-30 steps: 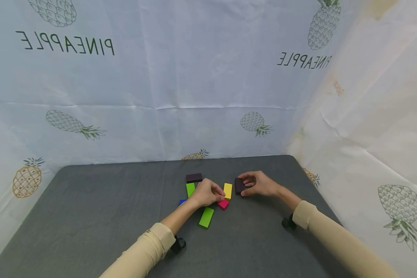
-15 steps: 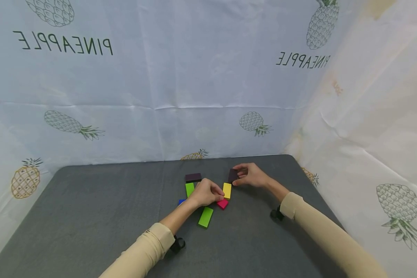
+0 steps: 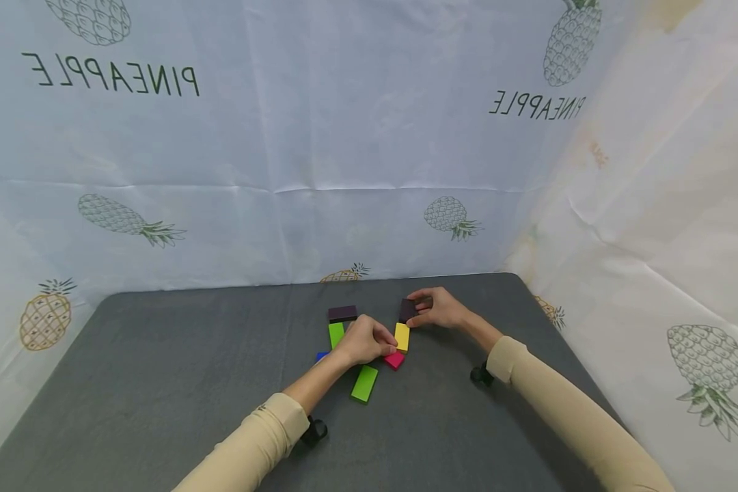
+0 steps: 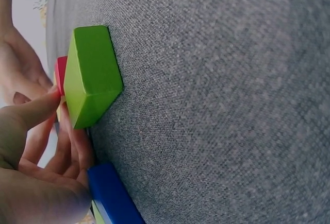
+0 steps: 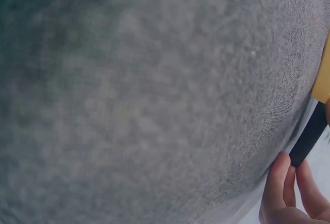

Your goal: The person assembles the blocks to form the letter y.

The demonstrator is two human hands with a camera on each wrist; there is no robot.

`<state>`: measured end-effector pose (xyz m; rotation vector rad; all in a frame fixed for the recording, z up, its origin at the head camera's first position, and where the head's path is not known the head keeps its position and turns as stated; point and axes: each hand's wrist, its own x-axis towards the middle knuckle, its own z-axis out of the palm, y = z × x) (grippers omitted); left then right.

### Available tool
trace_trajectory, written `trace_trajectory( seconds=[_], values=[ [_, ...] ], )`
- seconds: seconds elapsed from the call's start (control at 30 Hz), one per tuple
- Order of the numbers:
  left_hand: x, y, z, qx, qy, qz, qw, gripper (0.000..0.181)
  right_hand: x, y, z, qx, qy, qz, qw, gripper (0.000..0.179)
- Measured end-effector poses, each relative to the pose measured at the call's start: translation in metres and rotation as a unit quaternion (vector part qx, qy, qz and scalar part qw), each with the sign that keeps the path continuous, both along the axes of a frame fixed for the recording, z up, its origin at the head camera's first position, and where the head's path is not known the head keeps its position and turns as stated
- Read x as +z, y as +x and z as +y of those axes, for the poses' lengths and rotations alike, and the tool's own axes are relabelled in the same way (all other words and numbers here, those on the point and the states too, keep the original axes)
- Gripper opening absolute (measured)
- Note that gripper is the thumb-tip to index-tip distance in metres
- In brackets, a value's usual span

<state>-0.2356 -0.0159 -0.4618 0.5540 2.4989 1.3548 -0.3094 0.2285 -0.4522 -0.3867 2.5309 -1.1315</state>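
Observation:
My right hand grips a dark block by its sides, at the far end of a yellow block. In the right wrist view, fingertips meet one end of that dark block, and its other end lies against the yellow block. My left hand bends over the blocks, thumb and fingertips pinching at a red block where it meets the yellow one. The left wrist view has the thumb on the red block, partly hidden behind a green block.
A second dark block lies behind another green block, left of my left hand. The nearer green block points toward me. A blue block is mostly covered by the left hand. Everything rests on a grey table before a pineapple-print curtain.
My right hand has slid the dark block left and away from me, from the yellow block's right side to its far end. The left hand has stayed in place.

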Motion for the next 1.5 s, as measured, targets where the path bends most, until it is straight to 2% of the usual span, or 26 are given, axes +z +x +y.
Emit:
trace_trajectory(
  seconds=[0.5, 0.9, 1.5],
  values=[
    [0.0020, 0.0004, -0.0004, 0.000, 0.000, -0.001, 1.0000, 0.006, 0.0003, -0.0018, -0.0017, 0.011, 0.003, -0.027, 0.9996, 0.065],
    [0.0001, -0.0004, -0.0012, -0.005, 0.002, -0.002, 1.0000, 0.006, 0.0000, 0.0009, -0.0058, 0.008, 0.014, 0.001, 0.9999, 0.048],
    [-0.0010, -0.0014, -0.0013, -0.009, 0.005, -0.002, 0.9999, 0.007, -0.0027, 0.0006, -0.0069, 0.008, 0.011, 0.015, 0.9998, 0.046]
  ],
)
